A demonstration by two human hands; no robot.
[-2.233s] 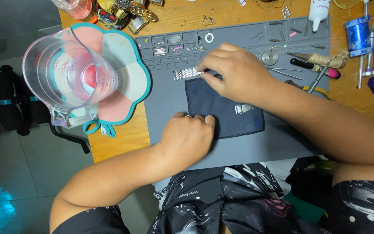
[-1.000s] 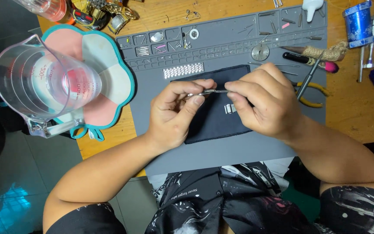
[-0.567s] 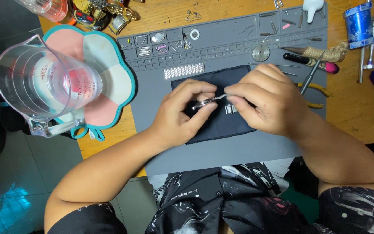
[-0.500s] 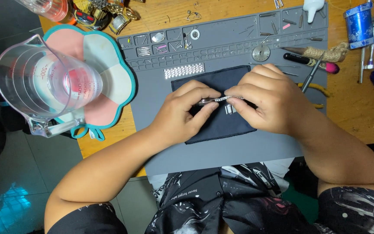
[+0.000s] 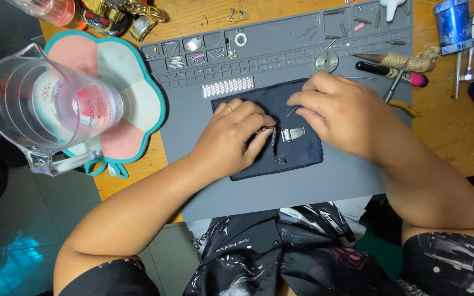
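Observation:
A dark blue cloth (image 5: 297, 156) lies on a grey work mat (image 5: 303, 181). On the cloth my left hand (image 5: 231, 137) pinches one end of a silver metal watch band (image 5: 274, 147), whose links trail down onto the cloth. A small silver clasp piece (image 5: 293, 134) lies just right of it. My right hand (image 5: 336, 112) hovers over the cloth's upper right, holding a thin metal pin tool (image 5: 292, 111) whose tip points down toward the clasp.
A clear measuring jug (image 5: 45, 107) stands on a pink, teal-edged pad (image 5: 130, 82) at the left. A strip of silver band links (image 5: 227, 86) and a round metal part (image 5: 326, 61) lie on the mat. Hand tools (image 5: 390, 68) and a blue can (image 5: 452, 22) sit right.
The hands were joined over the band in mid-air; now they have parted. The band rests on the cloth under my left fingers and my right hand has drawn up and right.

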